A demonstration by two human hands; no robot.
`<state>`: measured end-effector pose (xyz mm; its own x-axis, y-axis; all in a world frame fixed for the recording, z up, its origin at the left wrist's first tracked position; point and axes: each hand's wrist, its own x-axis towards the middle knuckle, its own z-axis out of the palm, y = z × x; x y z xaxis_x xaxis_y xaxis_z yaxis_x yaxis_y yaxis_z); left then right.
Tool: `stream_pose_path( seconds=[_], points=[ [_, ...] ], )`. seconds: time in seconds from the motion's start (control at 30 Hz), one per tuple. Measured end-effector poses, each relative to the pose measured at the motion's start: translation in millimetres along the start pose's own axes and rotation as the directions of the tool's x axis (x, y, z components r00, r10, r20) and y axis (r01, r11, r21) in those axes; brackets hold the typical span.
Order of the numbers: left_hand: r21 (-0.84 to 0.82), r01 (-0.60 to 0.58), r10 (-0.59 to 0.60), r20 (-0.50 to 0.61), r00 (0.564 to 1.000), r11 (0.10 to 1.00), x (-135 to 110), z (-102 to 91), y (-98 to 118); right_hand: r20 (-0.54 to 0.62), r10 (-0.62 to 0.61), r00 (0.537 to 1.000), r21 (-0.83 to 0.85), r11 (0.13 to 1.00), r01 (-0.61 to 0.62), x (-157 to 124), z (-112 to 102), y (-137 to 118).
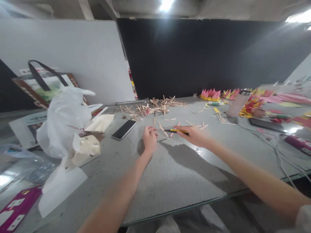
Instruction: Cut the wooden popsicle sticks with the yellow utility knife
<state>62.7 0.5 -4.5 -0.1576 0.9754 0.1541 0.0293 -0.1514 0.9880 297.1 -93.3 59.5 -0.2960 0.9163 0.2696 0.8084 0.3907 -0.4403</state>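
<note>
My left hand (150,138) hovers at or rests on the grey table, fingers loosely bent and a little apart, with nothing visible in them. In my right hand (193,135) is a slim black-and-yellow tool (178,131), pen-like, its dark tip pointing left; whether it is a pen or a craft knife I cannot tell. The tip lies close to a thin wooden stick (162,127) between my hands. A pinkish-red stick (171,133) lies beside it, partly under the tool. Behind my hands spreads a pile of small wooden sticks (165,105), several joined in crosses.
Left of my hands lies a phone (124,129), then a white plastic bag (68,119) and papers. Pink-and-yellow paper flowers (211,94), a bottle (238,103), a dark phone (266,125) and white cables (278,152) are on the right. A dark panel (206,55) stands behind.
</note>
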Motion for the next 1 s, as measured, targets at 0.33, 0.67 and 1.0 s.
stream_pose_path(
  seconds=[0.33, 0.67, 1.0],
  points=[
    [-0.007, -0.242, 0.221, 0.437, 0.872, 0.97, -37.6, 7.4, 7.3, -0.203, 0.106, 0.973, 0.303, 0.952, -0.04, -25.8, 44.4, -4.7],
    [0.116, -0.265, 0.194, 0.424, 0.885, 0.957, -35.8, 4.4, 9.7, -0.204, -0.027, 0.979, 0.25, 0.965, 0.079, -31.0, 55.6, -6.7],
    [0.075, -0.211, 0.155, 0.456, 0.877, 0.975, -32.9, 3.6, 4.0, -0.15, -0.066, 0.986, 0.045, 0.996, 0.073, -34.1, 62.8, -10.4]
  ],
)
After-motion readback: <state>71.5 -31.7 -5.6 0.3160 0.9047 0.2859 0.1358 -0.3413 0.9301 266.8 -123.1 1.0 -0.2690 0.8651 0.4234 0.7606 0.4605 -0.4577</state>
